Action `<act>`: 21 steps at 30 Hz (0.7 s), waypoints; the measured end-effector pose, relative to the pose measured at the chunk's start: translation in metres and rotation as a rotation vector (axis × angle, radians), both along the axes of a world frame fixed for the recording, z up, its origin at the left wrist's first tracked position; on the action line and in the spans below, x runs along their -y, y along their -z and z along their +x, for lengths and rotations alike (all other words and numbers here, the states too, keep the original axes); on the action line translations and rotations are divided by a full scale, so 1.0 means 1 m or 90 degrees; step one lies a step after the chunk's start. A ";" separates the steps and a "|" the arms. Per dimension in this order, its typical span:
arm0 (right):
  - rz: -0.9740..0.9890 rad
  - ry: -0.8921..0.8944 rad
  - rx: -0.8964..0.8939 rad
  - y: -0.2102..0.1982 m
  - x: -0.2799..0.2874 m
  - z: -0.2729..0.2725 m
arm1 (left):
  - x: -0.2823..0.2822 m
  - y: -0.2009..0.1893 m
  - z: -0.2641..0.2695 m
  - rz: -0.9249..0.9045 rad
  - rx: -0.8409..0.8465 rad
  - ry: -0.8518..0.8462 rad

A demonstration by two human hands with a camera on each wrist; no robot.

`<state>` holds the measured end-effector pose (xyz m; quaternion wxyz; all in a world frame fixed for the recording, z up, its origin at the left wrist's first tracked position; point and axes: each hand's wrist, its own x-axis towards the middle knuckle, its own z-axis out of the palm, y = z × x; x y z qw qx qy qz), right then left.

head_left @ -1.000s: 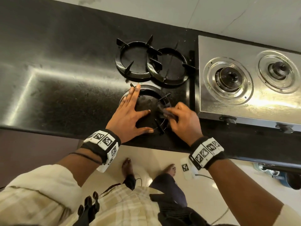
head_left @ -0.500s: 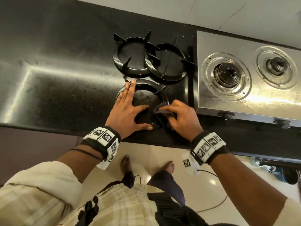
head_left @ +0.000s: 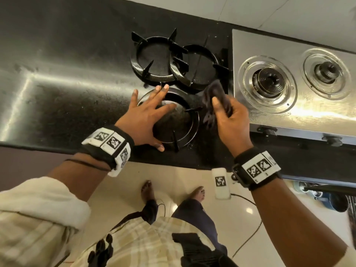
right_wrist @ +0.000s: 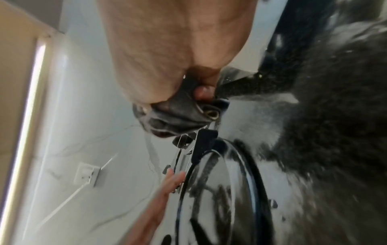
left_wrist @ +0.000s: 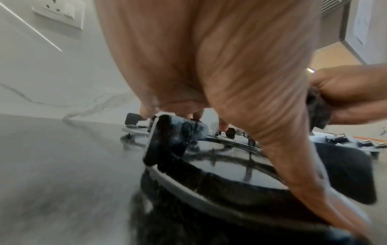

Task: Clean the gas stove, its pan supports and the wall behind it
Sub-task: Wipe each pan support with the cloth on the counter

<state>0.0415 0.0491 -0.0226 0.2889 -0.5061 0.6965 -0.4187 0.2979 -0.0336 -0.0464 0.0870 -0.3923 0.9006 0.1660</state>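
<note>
The gas stove (head_left: 300, 93), a steel two-burner top, stands on the black counter (head_left: 57, 83) against the pale wall (head_left: 289, 14). Its burner wells hold only their burner heads; the pan supports are off it. Just left of the stove lie three black ring-shaped pan supports: two at the back, overlapping each other (head_left: 154, 58) (head_left: 198, 66), and a third (head_left: 179, 120) nearer the counter's front edge, left of the stove's front corner. The left hand (head_left: 146, 120) lies spread wide and flat on this near pan support, fingers straight across its left rim (the thumb reaches along the front). The right hand (head_left: 231, 118), just beside the stove's left edge, pinches a dark cloth (head_left: 215, 101) between thumb and curled fingers, the cloth bunched above the support's right side.
</note>
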 end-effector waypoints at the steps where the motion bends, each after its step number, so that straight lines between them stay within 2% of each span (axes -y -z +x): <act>1: 0.004 -0.023 -0.064 0.003 0.006 -0.001 | 0.004 -0.001 0.000 0.017 0.007 0.004; 4: 0.113 -0.248 -0.315 0.017 0.021 0.004 | 0.013 -0.001 0.000 0.062 -0.003 0.009; 6: 0.161 -0.338 -0.435 0.020 0.032 0.006 | 0.018 -0.001 0.001 0.074 -0.014 0.014; 12: 0.130 -0.406 -0.531 0.010 0.051 0.002 | 0.019 -0.009 0.001 0.075 -0.008 0.011; 17: 0.109 -0.415 -0.545 0.020 0.042 0.008 | -0.021 -0.023 0.002 0.134 -0.014 -0.085; 21: 0.040 -0.392 -0.516 0.033 0.018 0.022 | -0.055 -0.012 -0.001 0.154 -0.065 -0.172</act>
